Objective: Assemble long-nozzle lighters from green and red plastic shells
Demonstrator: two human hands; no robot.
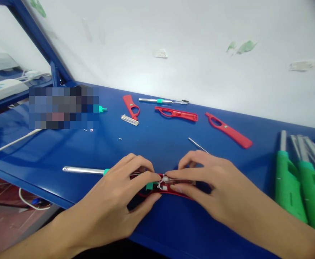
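A red lighter shell half [180,191] lies open side up near the table's front edge, with a green part [149,186], a white fitting and thin wires inside. A silver tube [84,170] with a green collar extends from it to the left. My left hand [119,190] is closed round the shell's left part, thumb on the near rim and fingers on the far side. My right hand [208,176] pinches a clear part [183,182] over the shell's right half, its fingertips beside the white fitting. The fingers hide some of the inside.
Red shell pieces [229,133], a clear tank [129,120] and a silver tube [149,100] lie towards the wall. A thin metal rod [197,145] is beyond my right hand. Green lighters [289,187] stand at the right. A cable [12,143] crosses the left side.
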